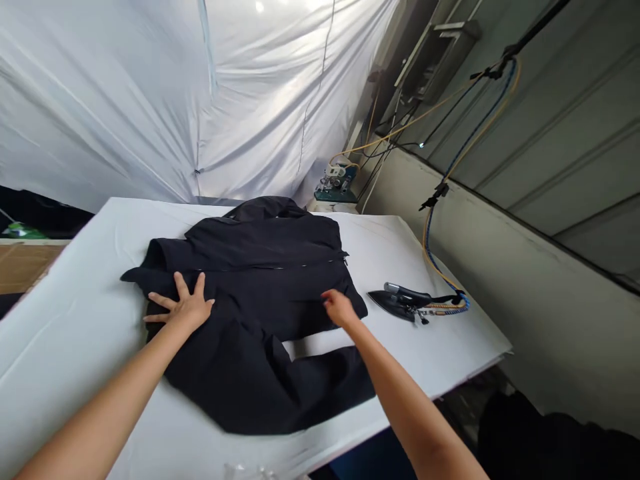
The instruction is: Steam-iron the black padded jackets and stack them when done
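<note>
Black jacket [280,300] lying lengthwise left-right, collar [157,255] left; sleeve [320,380] lying near desk [450,347] edge. Left grip [187,310] splaying, released; right grip [341,309]: can't tell.

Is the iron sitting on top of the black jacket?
No, the iron lies on the white table, apart from the black jacket.

Left hand [183,307] spread wide on the black jacket [265,290], right hand [340,308] curled near its hem! The iron [400,301] sits to the right, on the white table [420,357].

Bright light glows across the white sheeting [265,100], while the ridged wall [565,127] lies dim.
</note>
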Motion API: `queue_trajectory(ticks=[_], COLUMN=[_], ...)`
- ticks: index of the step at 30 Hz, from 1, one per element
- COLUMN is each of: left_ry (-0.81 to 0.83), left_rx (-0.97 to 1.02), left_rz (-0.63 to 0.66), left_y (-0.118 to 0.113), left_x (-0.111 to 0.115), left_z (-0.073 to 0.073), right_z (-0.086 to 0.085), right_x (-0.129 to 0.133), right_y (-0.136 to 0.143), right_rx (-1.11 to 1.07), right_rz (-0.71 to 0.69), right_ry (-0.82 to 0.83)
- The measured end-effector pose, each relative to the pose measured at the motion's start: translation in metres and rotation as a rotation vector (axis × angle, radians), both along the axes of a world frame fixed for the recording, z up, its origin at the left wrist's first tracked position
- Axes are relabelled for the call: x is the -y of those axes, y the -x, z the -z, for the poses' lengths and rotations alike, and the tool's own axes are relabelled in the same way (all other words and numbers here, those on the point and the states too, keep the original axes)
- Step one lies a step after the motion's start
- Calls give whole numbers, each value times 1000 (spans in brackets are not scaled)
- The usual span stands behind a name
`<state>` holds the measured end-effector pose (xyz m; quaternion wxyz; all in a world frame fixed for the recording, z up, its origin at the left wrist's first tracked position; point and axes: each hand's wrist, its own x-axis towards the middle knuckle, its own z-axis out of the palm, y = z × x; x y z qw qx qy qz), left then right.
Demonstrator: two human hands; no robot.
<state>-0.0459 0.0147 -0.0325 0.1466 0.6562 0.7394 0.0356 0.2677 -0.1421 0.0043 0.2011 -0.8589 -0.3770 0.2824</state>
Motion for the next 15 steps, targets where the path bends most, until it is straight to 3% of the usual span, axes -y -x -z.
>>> queue_trajectory(ticks=[1, 3, 7, 9, 12, 15], left_ry=[27, 90, 230, 355, 446, 318], left_rx=[-16, -34, 5, -26, -192, -342], left_rz=[31, 158, 577, 658, 563, 308], left_y=[-3, -11, -44, -65, -89, -96], left_x=[8, 24, 58, 77, 100, 113], left_z=[0, -5, -26, -33, -29, -13], right_z=[-2, 2, 25, 37, 48, 53], right_x=[7, 19, 23, 16, 8, 8], right_y=[-25, -65, -94, -93, -95, -112], right_rx=[99, 135, 9, -63, -130, -68], right_rz=[155, 272, 280, 253, 226, 199], right_ry=[-13, 12, 20, -16, -77, -97])
